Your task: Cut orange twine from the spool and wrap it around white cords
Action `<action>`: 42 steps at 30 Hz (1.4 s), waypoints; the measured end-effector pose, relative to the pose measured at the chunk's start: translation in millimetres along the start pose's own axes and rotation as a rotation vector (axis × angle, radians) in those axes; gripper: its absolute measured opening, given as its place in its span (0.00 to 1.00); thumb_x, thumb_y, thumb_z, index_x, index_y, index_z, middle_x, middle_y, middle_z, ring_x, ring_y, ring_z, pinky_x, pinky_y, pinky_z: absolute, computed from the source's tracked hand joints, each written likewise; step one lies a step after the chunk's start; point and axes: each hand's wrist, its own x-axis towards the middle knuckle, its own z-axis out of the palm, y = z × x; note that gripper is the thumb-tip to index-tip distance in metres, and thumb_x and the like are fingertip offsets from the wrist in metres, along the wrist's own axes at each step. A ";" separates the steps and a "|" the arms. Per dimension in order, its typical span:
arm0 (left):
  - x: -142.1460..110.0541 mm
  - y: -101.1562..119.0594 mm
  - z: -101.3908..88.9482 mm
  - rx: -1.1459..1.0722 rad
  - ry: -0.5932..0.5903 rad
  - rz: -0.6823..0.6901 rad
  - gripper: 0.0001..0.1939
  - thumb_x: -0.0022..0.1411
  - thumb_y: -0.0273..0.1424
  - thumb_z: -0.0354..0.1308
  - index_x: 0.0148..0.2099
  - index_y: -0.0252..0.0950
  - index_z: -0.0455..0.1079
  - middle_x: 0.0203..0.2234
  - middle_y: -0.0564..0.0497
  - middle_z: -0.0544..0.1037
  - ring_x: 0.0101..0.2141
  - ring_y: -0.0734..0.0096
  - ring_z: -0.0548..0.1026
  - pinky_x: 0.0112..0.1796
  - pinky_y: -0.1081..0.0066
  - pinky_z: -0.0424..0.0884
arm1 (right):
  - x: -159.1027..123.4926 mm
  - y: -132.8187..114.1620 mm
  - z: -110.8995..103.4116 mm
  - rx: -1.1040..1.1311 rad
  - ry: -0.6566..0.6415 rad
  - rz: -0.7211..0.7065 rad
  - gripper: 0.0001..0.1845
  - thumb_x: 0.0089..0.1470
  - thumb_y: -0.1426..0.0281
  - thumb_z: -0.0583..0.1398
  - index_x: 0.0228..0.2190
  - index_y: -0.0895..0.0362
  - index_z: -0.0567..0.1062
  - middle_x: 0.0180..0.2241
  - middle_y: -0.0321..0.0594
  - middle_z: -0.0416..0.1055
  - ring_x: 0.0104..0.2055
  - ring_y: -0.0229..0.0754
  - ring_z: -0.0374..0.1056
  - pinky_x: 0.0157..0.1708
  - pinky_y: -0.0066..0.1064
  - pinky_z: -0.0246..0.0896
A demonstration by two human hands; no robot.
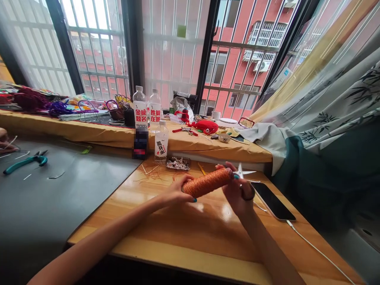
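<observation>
A spool of orange thread (208,183) is held at a slant above the wooden table. My left hand (177,192) is wrapped round its left, lower end. At the upper right end, my right hand (237,194) touches the spool with its fingers and thumb. That same hand also holds a pair of scissors (240,171), with the blades pointing up and right and a dark handle loop by the palm. Loose orange thread (150,173) lies on the table to the left. Whether a thread end is pinched in my right fingers is too small to tell.
A phone (274,202) on a white cable lies at the right. Behind the spool are a small tray of beads (178,163) and a water bottle (161,144). On the grey table at left are pliers (26,161) and another person's hand (5,142).
</observation>
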 end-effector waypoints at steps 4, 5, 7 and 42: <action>3.2 -2.9 -22.7 0.447 -0.072 0.164 0.26 0.41 0.35 0.62 0.45 0.37 0.61 0.42 0.50 0.65 0.43 0.61 0.64 0.43 0.65 0.60 | 12.8 -24.3 -14.5 0.240 0.082 0.004 0.12 0.43 0.64 0.55 0.33 0.51 0.70 0.30 0.34 0.70 0.37 0.38 0.65 0.39 0.35 0.59; 2.8 -2.1 -25.9 0.543 -0.118 0.200 0.26 0.41 0.36 0.62 0.44 0.37 0.61 0.42 0.49 0.65 0.43 0.61 0.64 0.43 0.65 0.60 | 14.0 -26.6 -16.9 0.263 0.087 0.011 0.12 0.43 0.64 0.55 0.33 0.51 0.70 0.30 0.34 0.69 0.36 0.37 0.65 0.38 0.34 0.59; 0.8 1.5 -28.7 0.700 -0.179 0.241 0.27 0.43 0.40 0.61 0.45 0.37 0.62 0.41 0.48 0.66 0.42 0.61 0.64 0.41 0.67 0.61 | 13.2 -25.4 -17.1 0.267 0.063 0.049 0.12 0.44 0.64 0.55 0.34 0.51 0.70 0.29 0.33 0.68 0.34 0.35 0.64 0.36 0.31 0.60; 61.3 43.9 9.1 -0.278 0.763 0.071 0.11 0.50 0.33 0.47 0.21 0.33 0.64 0.19 0.52 0.69 0.22 0.75 0.65 0.28 0.73 0.61 | -8.8 25.2 8.9 -0.634 -0.164 0.067 0.21 0.43 0.64 0.58 0.41 0.53 0.60 0.33 0.36 0.59 0.31 0.36 0.59 0.35 0.31 0.56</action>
